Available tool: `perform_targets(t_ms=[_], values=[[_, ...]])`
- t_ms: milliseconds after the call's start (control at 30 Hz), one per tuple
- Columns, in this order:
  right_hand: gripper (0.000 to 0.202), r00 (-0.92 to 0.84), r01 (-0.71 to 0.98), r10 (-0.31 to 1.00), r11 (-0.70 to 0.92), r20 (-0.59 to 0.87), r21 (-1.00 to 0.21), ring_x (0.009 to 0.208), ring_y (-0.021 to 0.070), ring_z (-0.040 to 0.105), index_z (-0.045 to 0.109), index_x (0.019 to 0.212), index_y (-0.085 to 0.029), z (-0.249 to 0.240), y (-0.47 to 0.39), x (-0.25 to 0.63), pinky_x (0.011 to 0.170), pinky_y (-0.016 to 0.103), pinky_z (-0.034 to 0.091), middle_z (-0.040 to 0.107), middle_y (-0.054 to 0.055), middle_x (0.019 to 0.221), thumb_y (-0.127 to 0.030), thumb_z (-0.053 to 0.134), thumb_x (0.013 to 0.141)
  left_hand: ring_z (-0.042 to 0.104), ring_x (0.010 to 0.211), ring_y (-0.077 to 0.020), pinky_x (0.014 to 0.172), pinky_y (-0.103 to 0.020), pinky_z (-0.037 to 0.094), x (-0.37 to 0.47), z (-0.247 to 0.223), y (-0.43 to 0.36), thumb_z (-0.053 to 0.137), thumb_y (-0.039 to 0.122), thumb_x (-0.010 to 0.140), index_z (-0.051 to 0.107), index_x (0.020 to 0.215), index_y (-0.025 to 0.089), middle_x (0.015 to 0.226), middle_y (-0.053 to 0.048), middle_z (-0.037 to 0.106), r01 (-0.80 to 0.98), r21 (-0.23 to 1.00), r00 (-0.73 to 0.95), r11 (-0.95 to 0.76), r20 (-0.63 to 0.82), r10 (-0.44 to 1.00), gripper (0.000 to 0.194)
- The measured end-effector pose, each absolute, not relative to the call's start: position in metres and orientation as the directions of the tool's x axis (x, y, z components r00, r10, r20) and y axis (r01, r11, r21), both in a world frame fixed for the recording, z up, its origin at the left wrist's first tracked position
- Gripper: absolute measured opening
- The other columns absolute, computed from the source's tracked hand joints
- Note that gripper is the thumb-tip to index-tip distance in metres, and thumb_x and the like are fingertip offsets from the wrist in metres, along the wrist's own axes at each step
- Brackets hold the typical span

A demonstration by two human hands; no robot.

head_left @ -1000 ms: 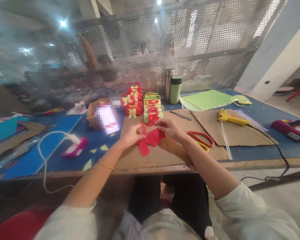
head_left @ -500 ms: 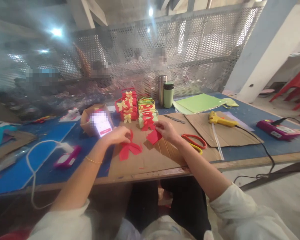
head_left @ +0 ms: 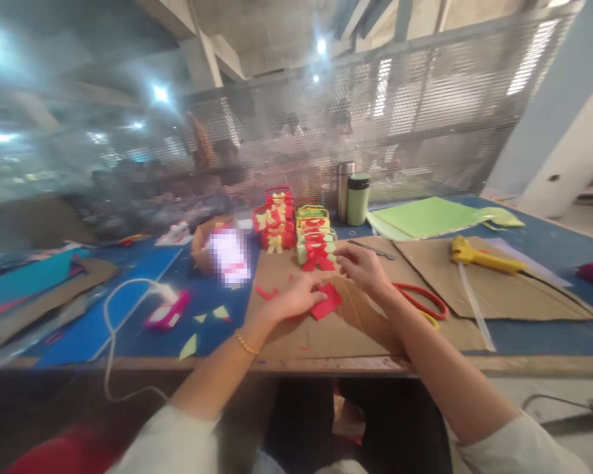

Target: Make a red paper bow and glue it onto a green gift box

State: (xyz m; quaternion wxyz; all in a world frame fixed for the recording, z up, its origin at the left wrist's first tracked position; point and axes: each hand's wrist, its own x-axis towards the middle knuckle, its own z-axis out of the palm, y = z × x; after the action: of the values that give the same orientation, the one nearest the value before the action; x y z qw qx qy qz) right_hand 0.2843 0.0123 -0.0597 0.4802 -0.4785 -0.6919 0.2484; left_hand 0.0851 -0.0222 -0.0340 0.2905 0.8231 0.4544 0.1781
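On the brown cardboard mat (head_left: 277,339), my left hand (head_left: 296,299) closes on the left edge of a folded red square (head_left: 328,301), paper or felt. The thumb lies on top and the other fingers are partly hidden. My right hand (head_left: 363,266) hovers just above and to the right, apart from the square. Its fingers are curled together at the tips; anything between them is too small to make out. Close by its fingertips stands a pale green basket with a red bow (head_left: 319,255). A short red strip (head_left: 267,293) lies left of my left hand.
Small red and yellow baskets (head_left: 279,224) with bows stand in rows behind. A yellow glue gun (head_left: 484,257), red-handled scissors (head_left: 427,301) and green sheets (head_left: 429,216) are to the right. Left are a lit phone (head_left: 230,257), a magenta charger (head_left: 168,309) and green scraps (head_left: 190,345).
My left hand has moved right from the red bow-shaped piece to the red square, covering where that piece lay. My right hand has let go of the square. The view has turned left.
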Motion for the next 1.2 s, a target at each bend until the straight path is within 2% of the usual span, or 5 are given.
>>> perform_targets(t_ms=[133,367,600,900,1200], values=[[0.022,-0.124,0.452,0.887,0.450,0.445,-0.770,0.056,0.0185,0.064,0.076,0.091,-0.018,-0.065,0.011,0.281,0.060,0.030,0.047,0.068,0.002,0.060,-0.028,0.058,0.082,0.066,0.090,-0.0219,0.088,-0.036,0.050,0.087,-0.039,-0.023,0.061,0.017,0.090,0.073,0.122,0.025,0.095,-0.004,0.074,0.628,0.576,0.573,-0.524,0.114,0.812,0.035],[0.021,-0.153,0.492,0.852,0.505,0.501,-0.709,0.056,0.0183,0.062,0.071,0.080,-0.021,-0.065,0.009,0.278,0.055,0.028,0.043,0.071,0.004,0.063,-0.041,0.064,0.081,0.064,0.087,-0.0211,0.084,-0.036,0.052,0.087,-0.052,-0.015,0.063,0.033,0.097,0.066,0.090,0.019,0.092,-0.006,0.069,0.588,0.611,0.280,-0.531,0.463,0.841,0.016],[0.050,-0.145,0.503,0.877,0.464,0.458,-0.729,0.044,0.0158,0.052,0.052,0.067,-0.025,-0.060,-0.001,0.271,0.050,0.027,0.038,0.059,-0.001,0.047,-0.071,0.055,0.087,0.055,0.058,-0.0129,0.059,-0.026,0.044,0.090,-0.048,-0.020,0.069,0.050,0.089,0.052,0.073,0.021,0.063,0.003,0.059,0.298,0.860,0.190,-0.413,0.371,0.909,0.037],[0.054,-0.045,0.357,0.852,0.502,0.522,-0.788,0.053,0.0115,0.028,0.037,0.059,-0.025,-0.048,-0.013,0.261,0.054,0.029,0.022,0.032,-0.007,0.051,-0.066,0.056,0.087,0.051,0.047,-0.0114,0.052,-0.023,0.040,0.090,-0.038,-0.027,0.057,0.045,0.095,0.064,0.077,0.018,0.053,0.003,0.058,0.236,0.905,0.284,-0.354,0.284,0.916,0.033],[0.043,-0.143,0.033,0.840,0.533,0.523,-0.846,0.067,0.0158,0.058,0.056,0.082,-0.022,-0.039,-0.024,0.239,0.064,0.028,0.048,0.061,0.001,0.074,-0.063,0.051,0.096,0.069,0.094,-0.0239,0.082,-0.033,0.052,0.085,-0.044,-0.019,0.075,0.052,0.083,0.067,0.107,0.017,0.099,-0.007,0.075,0.159,0.886,0.352,-0.435,0.361,0.864,0.044]])
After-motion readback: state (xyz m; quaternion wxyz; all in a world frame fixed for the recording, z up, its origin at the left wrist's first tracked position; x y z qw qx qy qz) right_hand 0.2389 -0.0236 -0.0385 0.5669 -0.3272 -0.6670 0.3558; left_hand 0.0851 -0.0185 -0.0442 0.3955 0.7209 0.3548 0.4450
